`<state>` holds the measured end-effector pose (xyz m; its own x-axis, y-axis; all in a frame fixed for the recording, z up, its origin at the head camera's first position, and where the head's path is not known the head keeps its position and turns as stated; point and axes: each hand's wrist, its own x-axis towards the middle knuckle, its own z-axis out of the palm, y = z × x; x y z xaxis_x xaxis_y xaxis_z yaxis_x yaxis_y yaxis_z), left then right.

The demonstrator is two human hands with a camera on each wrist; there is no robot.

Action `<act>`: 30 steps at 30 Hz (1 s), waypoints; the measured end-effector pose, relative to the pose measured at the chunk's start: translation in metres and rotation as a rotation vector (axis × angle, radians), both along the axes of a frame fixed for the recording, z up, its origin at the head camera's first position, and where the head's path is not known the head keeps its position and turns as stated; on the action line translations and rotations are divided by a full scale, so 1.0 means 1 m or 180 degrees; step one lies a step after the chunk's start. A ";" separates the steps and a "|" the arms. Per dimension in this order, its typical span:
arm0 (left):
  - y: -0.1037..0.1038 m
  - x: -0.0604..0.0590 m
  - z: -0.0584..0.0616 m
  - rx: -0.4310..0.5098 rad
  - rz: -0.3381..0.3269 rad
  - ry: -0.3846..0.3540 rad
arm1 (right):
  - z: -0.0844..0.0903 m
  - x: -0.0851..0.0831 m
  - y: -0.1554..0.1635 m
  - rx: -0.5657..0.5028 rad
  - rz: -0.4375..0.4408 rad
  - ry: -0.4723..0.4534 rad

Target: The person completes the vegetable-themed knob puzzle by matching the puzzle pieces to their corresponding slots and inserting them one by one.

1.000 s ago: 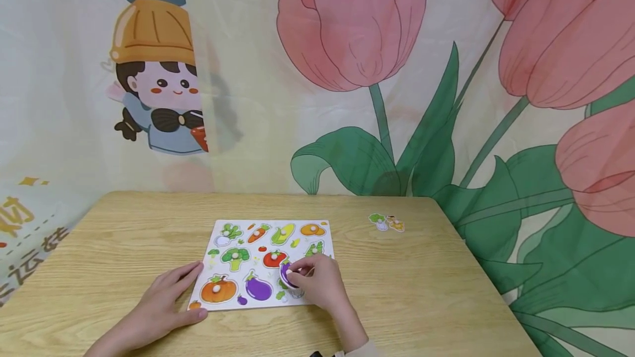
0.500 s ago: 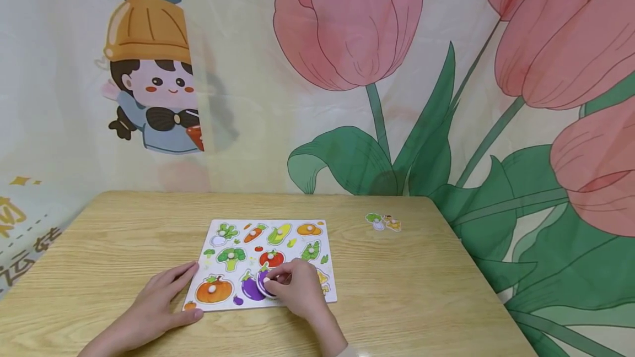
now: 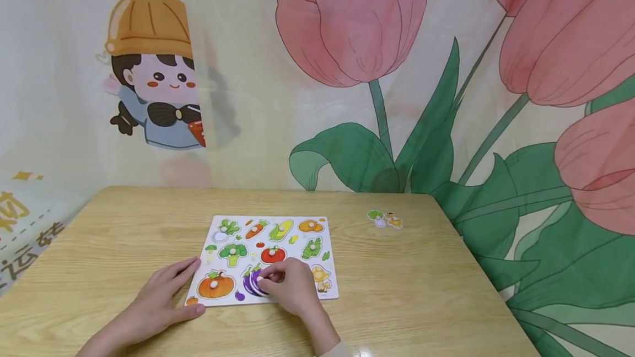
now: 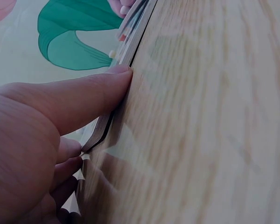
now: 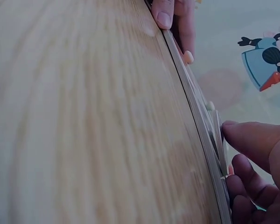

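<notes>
Change over the last second: the right hand (image 3: 290, 285) has carried the round purple onion-like puzzle piece (image 3: 255, 281) leftward across the white vegetable peg-puzzle board (image 3: 329, 258), from the board's right-front area to its front middle. The slot it came from is now exposed, with a yellow mushroom print (image 3: 321, 275) visible there.

Now:
- Right hand: grip is a fingertip pinch on the purple piece. The piece sits low over the board, overlapping the purple eggplant piece (image 3: 246, 285), just right of the orange pumpkin piece (image 3: 215, 284) and in front of the red tomato piece (image 3: 272, 254). Cannot tell whether it touches the board or hovers.
- Left hand (image 3: 154, 304): grip released, fingers straight and flat on the light wooden tabletop (image 3: 421, 291), thumb (image 4: 91, 95) pressed against the board's near-left edge (image 4: 130, 44). Position unchanged from a second ago; it is bracing the board.
- Board has not shifted on the tabletop in any way that counts.
- Two small loose vegetable pieces (image 3: 385, 219) lie well apart, at the far right of the tabletop, untouched.

Judgement: the purple piece is out of one spot and not seated in another. It currently overlaps an occupied slot, so it reads as mid-transfer, not placed.
</notes>
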<state>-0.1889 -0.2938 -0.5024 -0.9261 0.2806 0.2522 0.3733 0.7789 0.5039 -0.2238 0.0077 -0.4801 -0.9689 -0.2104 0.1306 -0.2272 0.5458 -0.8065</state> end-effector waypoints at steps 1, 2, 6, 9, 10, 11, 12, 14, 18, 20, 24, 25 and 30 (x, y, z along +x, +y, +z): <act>0.000 0.000 0.001 0.0003 -0.0002 -0.0008 | 0.000 0.000 0.000 0.0014 -0.0001 0.0016; 0.000 -0.001 0.002 0.0012 0.0004 -0.0024 | 0.000 -0.001 -0.001 0.0021 0.0007 0.0047; -0.001 0.000 0.002 0.0017 -0.0004 -0.0036 | 0.000 0.000 -0.004 0.0063 -0.0013 0.0115; -0.001 0.000 0.002 0.0004 -0.0004 -0.0042 | 0.000 0.001 -0.006 0.0091 -0.0035 0.0123; -0.001 0.000 0.002 0.0000 0.0000 -0.0041 | 0.000 0.001 -0.007 0.0107 -0.0032 0.0135; -0.001 0.001 0.002 -0.0002 0.0003 -0.0041 | 0.000 0.001 -0.007 0.0124 -0.0033 0.0130; -0.001 0.001 0.002 -0.0004 0.0005 -0.0040 | 0.000 0.002 -0.008 0.0144 -0.0031 0.0143; 0.000 0.001 0.002 -0.0003 0.0011 -0.0040 | 0.000 0.002 -0.009 0.0182 -0.0040 0.0147; 0.000 0.002 0.002 -0.0023 0.0015 -0.0039 | 0.001 0.003 -0.011 0.0233 -0.0093 0.0130; 0.000 0.002 0.003 -0.0026 0.0016 -0.0050 | 0.001 0.003 -0.011 0.0249 -0.0117 0.0122; 0.001 0.001 0.002 -0.0010 0.0017 -0.0054 | 0.002 0.003 -0.012 0.0275 -0.0153 0.0126; 0.000 0.000 0.002 -0.0007 0.0013 -0.0042 | 0.002 0.003 -0.012 0.0278 -0.0155 0.0132; 0.000 -0.001 0.001 -0.0015 0.0002 -0.0032 | 0.004 0.004 -0.012 0.0300 -0.0162 0.0153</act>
